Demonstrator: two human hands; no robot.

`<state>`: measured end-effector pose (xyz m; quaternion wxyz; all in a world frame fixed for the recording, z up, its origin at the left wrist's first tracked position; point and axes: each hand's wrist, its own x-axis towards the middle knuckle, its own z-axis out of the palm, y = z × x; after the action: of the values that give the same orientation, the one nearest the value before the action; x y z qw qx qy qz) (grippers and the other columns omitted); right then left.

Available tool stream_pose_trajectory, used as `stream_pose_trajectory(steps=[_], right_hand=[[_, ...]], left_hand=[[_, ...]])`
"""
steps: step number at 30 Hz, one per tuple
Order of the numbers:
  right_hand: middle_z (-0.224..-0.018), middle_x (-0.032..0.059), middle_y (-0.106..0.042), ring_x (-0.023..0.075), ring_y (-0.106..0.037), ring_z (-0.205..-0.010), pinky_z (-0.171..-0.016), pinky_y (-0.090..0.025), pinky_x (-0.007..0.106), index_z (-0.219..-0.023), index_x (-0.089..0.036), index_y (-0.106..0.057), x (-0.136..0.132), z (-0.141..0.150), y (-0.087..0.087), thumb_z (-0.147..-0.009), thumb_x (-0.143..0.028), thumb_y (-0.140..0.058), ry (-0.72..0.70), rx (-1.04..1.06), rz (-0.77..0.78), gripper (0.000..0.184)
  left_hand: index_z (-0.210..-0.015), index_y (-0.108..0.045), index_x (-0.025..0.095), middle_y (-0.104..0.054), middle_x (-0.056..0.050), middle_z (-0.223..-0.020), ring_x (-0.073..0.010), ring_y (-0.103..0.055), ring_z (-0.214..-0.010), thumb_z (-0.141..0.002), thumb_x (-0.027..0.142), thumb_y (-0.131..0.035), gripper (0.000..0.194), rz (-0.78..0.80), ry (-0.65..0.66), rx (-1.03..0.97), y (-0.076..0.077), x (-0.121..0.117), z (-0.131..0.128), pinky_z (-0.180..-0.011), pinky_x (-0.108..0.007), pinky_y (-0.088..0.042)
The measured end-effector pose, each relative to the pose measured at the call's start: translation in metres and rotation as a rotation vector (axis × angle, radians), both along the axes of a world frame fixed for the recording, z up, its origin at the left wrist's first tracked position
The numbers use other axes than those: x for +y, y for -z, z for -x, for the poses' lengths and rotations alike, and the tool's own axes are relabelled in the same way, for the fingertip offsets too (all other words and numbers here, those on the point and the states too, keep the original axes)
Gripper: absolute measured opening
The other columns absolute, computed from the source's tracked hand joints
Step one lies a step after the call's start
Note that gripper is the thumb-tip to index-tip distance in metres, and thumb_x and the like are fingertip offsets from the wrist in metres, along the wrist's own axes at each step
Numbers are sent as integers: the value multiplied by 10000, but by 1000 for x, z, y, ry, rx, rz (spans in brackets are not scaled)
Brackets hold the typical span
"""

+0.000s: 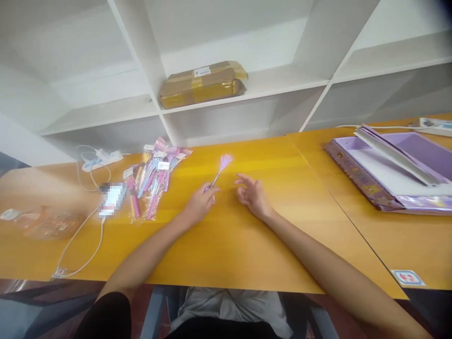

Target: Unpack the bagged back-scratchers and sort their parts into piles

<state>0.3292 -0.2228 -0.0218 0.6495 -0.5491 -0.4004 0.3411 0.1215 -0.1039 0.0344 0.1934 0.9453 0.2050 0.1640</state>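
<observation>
My left hand [200, 203] rests on the yellow table [247, 245] with its fingers closed round the handle of a small purple hand-shaped back scratcher [222, 165]. The scratcher's pink claw head points up and away from me. My right hand [251, 194] lies just to the right of it, fingers spread and loosely curled, holding nothing. To the left of my left hand sits a pile of several packaged scratchers [153, 181] in clear wrappers, pink, blue and yellow.
A phone [112, 200] on a white cable and a power strip [100, 159] lie at the left, beside a clear bag [47, 221]. A purple open box [395, 167] sits at the right. White shelves behind hold a taped brown parcel [202, 82].
</observation>
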Motion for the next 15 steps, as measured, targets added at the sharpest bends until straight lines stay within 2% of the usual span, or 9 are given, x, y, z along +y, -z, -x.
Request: stream_pose_trajectory(steps=[1, 3, 6, 8, 10, 11, 13, 15], right_hand=[[-1123, 81, -698, 144, -480, -593, -470, -360, 273, -1460, -275, -570, -1, 6, -1, -957, -931, -381, -44, 3, 7, 848], [-921, 34, -669, 149, -483, -604, -521, -412, 272, -1297, -263, -649, 1, 14, -3, -927, -899, -531, -68, -13, 38, 745], [-804, 22, -614, 172, -527, -675, -642, -495, 297, -978, -236, -627, 7, -7, -7, -972, -872, -464, 79, -84, 96, 657], [-779, 27, -597, 190, -537, -711, -690, -505, 312, -889, -236, -579, 8, -45, -11, -980, -874, -404, 205, -158, 148, 668], [-764, 45, -597, 217, -552, -753, -753, -512, 342, -844, -238, -559, 2, -91, -15, -975, -869, -397, 348, -271, 228, 665], [-770, 65, -611, 237, -569, -784, -798, -516, 366, -823, -236, -558, -3, -112, -17, -980, -852, -404, 414, -334, 274, 654], [-828, 123, -669, 281, -619, -870, -892, -515, 414, -821, -223, -594, -14, -145, -21, -1013, -788, -396, 510, -459, 358, 629], [-969, 181, -730, 314, -663, -995, -977, -505, 433, -904, -191, -669, -23, -161, -22, -1062, -696, -356, 554, -576, 412, 615]], left_hand=[[-1303, -719, 230, -683, -114, -1306, -213, -701, -1161, -1048, 116, -416, 412, 21, 62, -5, -1, -8, -7, -1071, -369, -580], [-1313, -677, 221, -636, -130, -1324, -231, -673, -1187, -1040, 123, -434, 379, 101, 147, -33, -2, -25, -22, -1104, -397, -562], [-1462, -519, 239, -546, -152, -1467, -263, -584, -1381, -1081, 261, -493, 382, 297, 187, -98, -1, -45, -54, -1231, -446, -473], [-1585, -331, 229, -454, -194, -1579, -280, -492, -1508, -1088, 357, -538, 553, 466, 89, -123, 3, -52, -88, -1278, -451, -418], [-1611, -227, 160, -403, -263, -1602, -293, -473, -1531, -1098, 360, -517, 622, 584, -166, -111, 8, -53, -130, -1262, -432, -415], [-1614, -195, 112, -359, -308, -1617, -313, -445, -1550, -1110, 344, -475, 622, 585, -230, -112, 11, -52, -152, -1266, -445, -395], [-1618, -186, 92, -316, -335, -1635, -327, -377, -1587, -1131, 337, -400, 586, 563, -275, -120, 14, -47, -192, -1279, -471, -345], [-1599, -263, 91, -333, -338, -1620, -345, -370, -1579, -1130, 331, -394, 542, 518, -274, -112, 16, -42, -219, -1270, -497, -332]])
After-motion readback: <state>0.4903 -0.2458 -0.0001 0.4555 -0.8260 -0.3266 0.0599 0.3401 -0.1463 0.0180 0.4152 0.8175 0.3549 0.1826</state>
